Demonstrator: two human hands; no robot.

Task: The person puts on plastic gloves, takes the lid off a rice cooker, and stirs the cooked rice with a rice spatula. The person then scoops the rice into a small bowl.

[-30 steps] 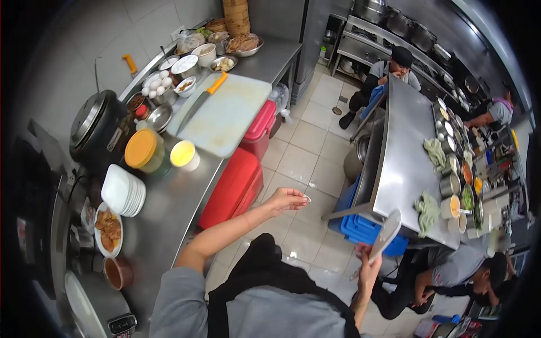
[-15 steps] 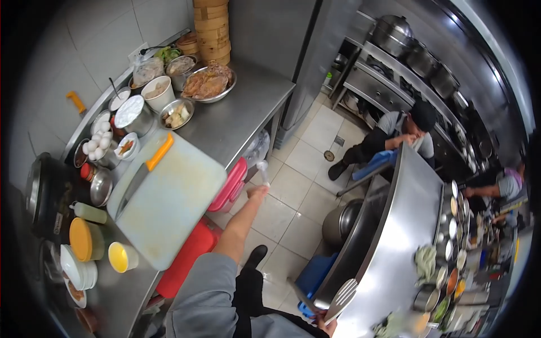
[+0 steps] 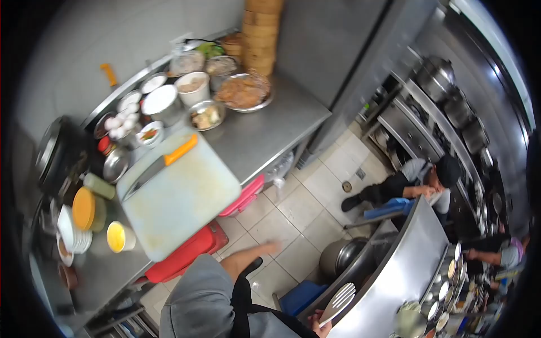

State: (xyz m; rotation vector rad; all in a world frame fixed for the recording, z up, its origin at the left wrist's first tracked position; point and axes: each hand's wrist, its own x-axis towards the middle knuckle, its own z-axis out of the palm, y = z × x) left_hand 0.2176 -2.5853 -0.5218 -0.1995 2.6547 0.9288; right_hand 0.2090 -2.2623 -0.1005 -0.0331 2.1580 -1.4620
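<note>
The right hand (image 3: pixel 319 325) is clamped around the handle of a slotted spatula (image 3: pixel 340 303), whose blade points up and away from it. The left hand (image 3: pixel 273 247) reaches out ahead over the floor; it is too blurred to tell whether its fingers are together or apart. For carrying the spatula well, I judge a firm grip low on the handle best, with the blade lifted clear of the steel table (image 3: pixel 389 281) just right of that hand, and the other arm kept off the bins. The blade is pale, smooth and flat with long parallel slots, probably plastic. Left of the right hand is a blue bin (image 3: pixel 304 297), and ahead of it a rounded metal pot (image 3: pixel 342 256). Glossy square tiles (image 3: pixel 291 206) lie below and beyond the left hand. To that hand's left stands a hard red bin (image 3: pixel 197 250); farther left, a whitish, round-cornered cutting board (image 3: pixel 174 197) bears an orange-handled knife (image 3: pixel 163 164). Far ahead rises a stack of ribbed bamboo steamers (image 3: pixel 261 36).
</note>
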